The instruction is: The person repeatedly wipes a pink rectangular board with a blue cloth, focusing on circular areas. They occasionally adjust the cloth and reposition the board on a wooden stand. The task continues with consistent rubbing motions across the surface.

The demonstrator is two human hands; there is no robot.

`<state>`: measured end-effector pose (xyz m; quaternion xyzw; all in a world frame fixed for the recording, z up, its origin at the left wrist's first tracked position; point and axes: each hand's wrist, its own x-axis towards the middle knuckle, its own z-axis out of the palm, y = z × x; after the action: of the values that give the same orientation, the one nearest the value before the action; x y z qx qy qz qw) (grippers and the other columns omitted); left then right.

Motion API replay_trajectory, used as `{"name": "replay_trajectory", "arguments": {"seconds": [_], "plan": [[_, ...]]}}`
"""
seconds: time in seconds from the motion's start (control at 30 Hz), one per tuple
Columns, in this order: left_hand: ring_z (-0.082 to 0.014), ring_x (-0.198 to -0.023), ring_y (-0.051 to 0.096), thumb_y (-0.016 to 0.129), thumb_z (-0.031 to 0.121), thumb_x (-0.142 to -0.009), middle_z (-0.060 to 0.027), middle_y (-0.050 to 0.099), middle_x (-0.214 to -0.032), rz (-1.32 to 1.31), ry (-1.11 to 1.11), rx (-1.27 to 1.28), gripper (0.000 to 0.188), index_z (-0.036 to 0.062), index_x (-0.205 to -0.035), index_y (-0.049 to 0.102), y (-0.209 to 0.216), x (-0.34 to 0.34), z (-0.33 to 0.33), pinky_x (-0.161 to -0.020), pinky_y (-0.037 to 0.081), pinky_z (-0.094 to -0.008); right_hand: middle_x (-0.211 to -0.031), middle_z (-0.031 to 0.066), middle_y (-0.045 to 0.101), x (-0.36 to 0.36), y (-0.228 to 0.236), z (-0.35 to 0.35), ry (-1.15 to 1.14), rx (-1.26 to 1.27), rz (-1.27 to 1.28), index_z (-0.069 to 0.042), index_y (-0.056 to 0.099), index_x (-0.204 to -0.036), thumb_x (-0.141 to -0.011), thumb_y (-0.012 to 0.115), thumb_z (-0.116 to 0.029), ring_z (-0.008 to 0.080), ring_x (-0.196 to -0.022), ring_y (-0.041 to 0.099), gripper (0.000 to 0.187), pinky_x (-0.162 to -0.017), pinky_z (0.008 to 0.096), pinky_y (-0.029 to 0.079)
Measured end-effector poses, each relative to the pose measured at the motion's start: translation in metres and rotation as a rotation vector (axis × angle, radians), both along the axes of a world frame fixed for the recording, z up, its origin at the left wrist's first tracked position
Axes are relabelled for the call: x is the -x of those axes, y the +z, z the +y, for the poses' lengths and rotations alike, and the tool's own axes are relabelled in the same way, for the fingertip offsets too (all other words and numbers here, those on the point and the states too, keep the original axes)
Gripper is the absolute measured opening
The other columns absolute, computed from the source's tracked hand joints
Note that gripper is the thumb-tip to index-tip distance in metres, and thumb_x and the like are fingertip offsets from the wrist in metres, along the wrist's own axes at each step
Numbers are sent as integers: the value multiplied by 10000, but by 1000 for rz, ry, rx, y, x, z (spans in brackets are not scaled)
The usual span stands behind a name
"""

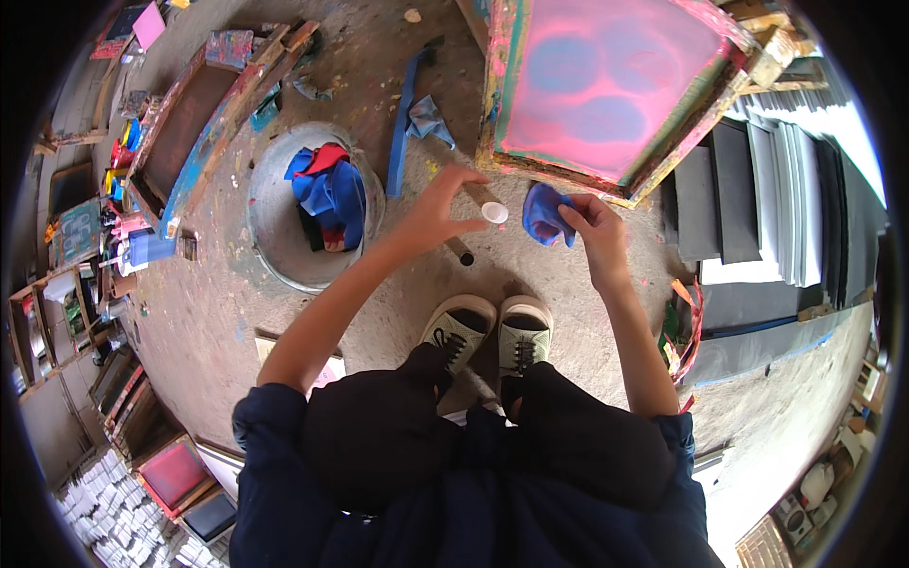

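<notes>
My right hand (598, 230) is closed on a crumpled blue cloth (546, 216) with pinkish stains, pinched between thumb and fingers. To its left, my left hand (443, 210) curves in a wide C, thumb and fingers apart. Between them shows a brown tube (481, 199) with a pale round end; I see a gap between thumb and tube, and whether the fingers touch it I cannot tell. Just beyond both hands stands a wood-framed printing screen (606, 95), its mesh pink with blue round patches. A second, dark-ended tube (461, 253) lies below my left hand.
At left stands a metal basin (270, 251) holding blue and red cloths (331, 194). A blue strip (402, 128) and a grey-blue rag (431, 121) lie on the paint-spotted floor. Dark and white sheets (748, 199) are stacked at right. More wooden frames (204, 123) lean at left.
</notes>
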<state>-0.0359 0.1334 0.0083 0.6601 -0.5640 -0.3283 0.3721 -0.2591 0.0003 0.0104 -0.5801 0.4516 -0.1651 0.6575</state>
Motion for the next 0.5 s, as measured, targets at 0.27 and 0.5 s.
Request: {"name": "replay_trajectory", "arguments": {"seconds": [0.27,0.5], "plan": [[-258,-1153,482,740,174,-738,-106,508,-1214,203,7,133,515,55,-1172,491,-105,32,6,-957,390,-360,-965,89,663,-17,-42,10,88,221,72,-28,639,-1045,-845,604,-88,148,-857,640,212,-751,262,490],[-263,-964,594,703,147,-782,-127,591,-1038,136,18,71,377,16,-1087,525,-81,46,-9,-801,464,-361,-927,111,635,-29,-28,14,93,586,124,-44,658,-1000,-812,602,-36,223,-806,645,196,-693,296,509]]}}
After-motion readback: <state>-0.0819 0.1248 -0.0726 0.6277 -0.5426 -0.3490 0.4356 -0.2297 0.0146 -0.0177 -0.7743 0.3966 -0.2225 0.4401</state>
